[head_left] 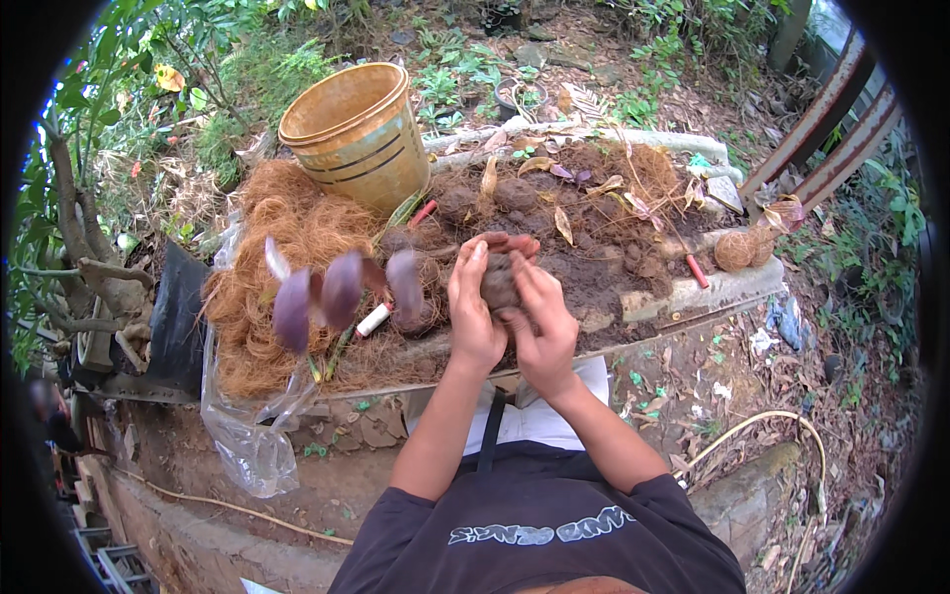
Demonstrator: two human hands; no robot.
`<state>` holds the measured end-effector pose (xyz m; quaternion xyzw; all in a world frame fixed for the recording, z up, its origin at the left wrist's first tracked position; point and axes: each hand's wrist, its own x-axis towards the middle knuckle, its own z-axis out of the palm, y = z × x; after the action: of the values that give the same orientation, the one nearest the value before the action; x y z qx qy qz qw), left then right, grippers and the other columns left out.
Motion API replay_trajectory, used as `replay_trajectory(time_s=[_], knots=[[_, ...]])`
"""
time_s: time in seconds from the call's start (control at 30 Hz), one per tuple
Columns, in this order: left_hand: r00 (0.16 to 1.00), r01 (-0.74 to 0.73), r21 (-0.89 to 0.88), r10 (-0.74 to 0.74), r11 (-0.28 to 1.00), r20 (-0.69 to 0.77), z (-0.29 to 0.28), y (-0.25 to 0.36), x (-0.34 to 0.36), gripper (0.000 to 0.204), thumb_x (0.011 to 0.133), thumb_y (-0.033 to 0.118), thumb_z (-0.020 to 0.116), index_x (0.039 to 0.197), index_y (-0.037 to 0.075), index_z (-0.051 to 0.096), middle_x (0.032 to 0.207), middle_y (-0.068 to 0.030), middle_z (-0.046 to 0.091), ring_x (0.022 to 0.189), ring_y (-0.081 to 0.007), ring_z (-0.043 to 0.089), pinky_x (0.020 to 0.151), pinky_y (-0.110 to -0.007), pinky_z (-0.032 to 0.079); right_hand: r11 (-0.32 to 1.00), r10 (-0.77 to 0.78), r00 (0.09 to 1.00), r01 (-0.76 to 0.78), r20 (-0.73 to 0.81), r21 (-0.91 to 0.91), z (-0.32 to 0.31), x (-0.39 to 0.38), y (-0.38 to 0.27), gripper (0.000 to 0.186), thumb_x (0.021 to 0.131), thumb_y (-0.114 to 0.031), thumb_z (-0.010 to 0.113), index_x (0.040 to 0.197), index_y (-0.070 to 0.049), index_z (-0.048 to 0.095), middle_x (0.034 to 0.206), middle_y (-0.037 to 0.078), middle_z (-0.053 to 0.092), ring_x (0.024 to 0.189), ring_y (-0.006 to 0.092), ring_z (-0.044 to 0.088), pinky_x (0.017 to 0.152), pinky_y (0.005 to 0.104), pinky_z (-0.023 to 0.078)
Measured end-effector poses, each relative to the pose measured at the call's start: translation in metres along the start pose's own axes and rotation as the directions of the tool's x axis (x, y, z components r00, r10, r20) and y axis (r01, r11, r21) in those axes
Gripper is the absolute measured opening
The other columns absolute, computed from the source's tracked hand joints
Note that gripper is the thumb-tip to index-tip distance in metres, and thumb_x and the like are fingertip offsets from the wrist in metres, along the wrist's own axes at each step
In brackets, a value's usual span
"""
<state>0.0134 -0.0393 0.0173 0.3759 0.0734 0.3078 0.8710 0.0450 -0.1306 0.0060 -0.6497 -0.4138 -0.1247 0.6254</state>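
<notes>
Over the near edge of the soil heap [618, 247], my left hand [474, 315] and my right hand [542, 322] are cupped together. Between them is a ball of dark, damp soil [501, 284], with fingers of both hands wrapped round its sides. To the left of my hands lies a plant with purple leaves [343, 289], partly blurred. Brown coconut fibre [247, 322] is piled loosely beyond it. A white handle [374, 319] lies beside the plant; what it belongs to is hidden.
A yellowish bucket [368, 153] stands behind the fibre. Round fibre-covered balls [737, 249] sit at the right end of the slab, near a red-handled tool [698, 271]. A clear plastic bag [255, 457] hangs off the front left edge. A hose [782, 414] curves across the ground at right.
</notes>
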Motion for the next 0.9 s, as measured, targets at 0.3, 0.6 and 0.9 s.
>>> replay_trajectory(time_s=[0.3,0.6,0.9], knots=[[0.978,-0.203,0.193,0.192,0.96,0.078,0.0,0.013,-0.004,0.065,0.103,0.055,0.022,0.106,0.0,0.057,0.111,-0.021,0.064,0.111,-0.0303,0.059,0.099,-0.042,0.045,0.221,0.585,0.708,-0.609,0.397,0.761,-0.009,0.002,-0.012,0.047,0.098,-0.01,0.057,0.14,0.006,0.042,0.138,0.013,0.051,0.127,0.0182,0.048,0.108,0.0335,0.038],[0.993,-0.035,0.206,0.057,0.978,-0.102,-0.003,0.006,0.002,0.051,0.106,0.042,0.027,0.109,0.001,0.057,0.099,-0.016,0.065,0.096,-0.0221,0.064,0.085,-0.037,0.052,0.246,0.578,0.67,-0.688,0.467,0.682,-0.01,0.011,-0.006,0.043,0.101,-0.016,0.052,0.138,0.004,0.044,0.13,0.009,0.056,0.119,0.016,0.053,0.103,0.0341,0.043],[0.966,-0.011,0.244,-0.053,0.97,0.254,-0.01,0.019,0.0,0.057,0.099,0.047,0.045,0.131,-0.001,0.048,0.12,-0.0165,0.06,0.118,-0.027,0.057,0.099,-0.041,0.047,-0.07,0.432,0.581,-0.741,0.69,0.668,-0.031,0.022,0.001,0.034,0.101,-0.022,0.053,0.123,0.003,0.053,0.12,0.008,0.059,0.114,0.018,0.056,0.101,0.0402,0.047]])
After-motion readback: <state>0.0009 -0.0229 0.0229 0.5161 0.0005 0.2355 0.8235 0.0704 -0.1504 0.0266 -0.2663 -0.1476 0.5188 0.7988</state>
